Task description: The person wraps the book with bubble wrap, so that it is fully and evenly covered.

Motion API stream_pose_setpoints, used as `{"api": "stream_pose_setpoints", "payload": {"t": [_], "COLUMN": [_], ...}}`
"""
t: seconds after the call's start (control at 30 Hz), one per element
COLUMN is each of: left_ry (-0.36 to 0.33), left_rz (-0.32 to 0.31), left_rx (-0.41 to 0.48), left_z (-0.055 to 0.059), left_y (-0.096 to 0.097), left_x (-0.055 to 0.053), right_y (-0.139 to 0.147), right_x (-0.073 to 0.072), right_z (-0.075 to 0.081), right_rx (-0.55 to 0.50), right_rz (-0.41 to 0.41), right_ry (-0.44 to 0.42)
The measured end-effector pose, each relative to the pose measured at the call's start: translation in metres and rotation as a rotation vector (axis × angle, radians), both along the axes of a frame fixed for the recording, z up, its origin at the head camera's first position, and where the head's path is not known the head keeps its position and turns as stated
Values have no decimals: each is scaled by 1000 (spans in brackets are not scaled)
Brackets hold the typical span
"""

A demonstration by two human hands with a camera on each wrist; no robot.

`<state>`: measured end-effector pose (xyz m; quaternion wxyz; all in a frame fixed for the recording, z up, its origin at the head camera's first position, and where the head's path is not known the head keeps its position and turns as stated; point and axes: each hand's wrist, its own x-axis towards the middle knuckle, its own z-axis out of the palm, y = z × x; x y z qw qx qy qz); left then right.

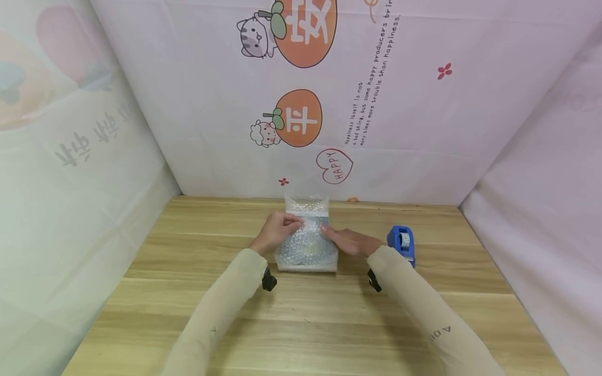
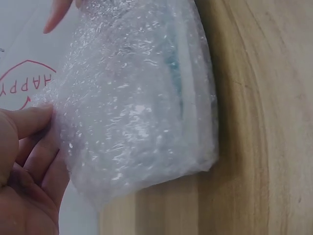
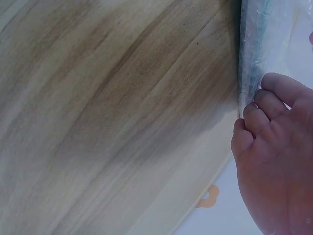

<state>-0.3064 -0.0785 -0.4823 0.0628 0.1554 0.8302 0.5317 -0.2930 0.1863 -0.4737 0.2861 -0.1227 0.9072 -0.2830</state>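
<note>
A flat bluish item wrapped in clear bubble wrap (image 1: 308, 251) lies near the back of the wooden table, its loose end standing up towards the back wall. My left hand (image 1: 278, 231) is at its left side; in the left wrist view, thumb and fingers pinch the edge of the bubble wrap (image 2: 117, 117). On the opposite side, my right hand (image 1: 352, 242) grips the package's right edge. The right wrist view shows that hand (image 3: 279, 147) with its fingers curled against the wrapped side. What the wrap encloses is too blurred to name.
A blue tape dispenser (image 1: 401, 243) with a roll of tape stands on the table (image 1: 310, 324), just right of my right hand. Printed white cloth (image 1: 400, 172) hangs behind the table, and more cloth hangs at both sides.
</note>
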Motion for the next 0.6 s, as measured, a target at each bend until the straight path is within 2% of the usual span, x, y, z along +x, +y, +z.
{"api": "stream_pose_setpoints", "payload": {"t": [0.1,0.2,0.4,0.6], "left_ry": [-8,19,103,130], "left_rz": [17,28,34,38], "left_rx": [-16,-45,-112,-128], "left_z": [-5,-9,-22,-24], "left_y": [2,4,7,10], "left_x": [-3,-4,-11,-11], "right_y": [-2,-3,-3,-3], "right_x": [-1,-2,-2,-1], "right_z": [-1,-4,-10,-13], "right_rx": [34,93,145,136], "right_rz": [81,168,220,257], "right_ry": [49,118,179,224]}}
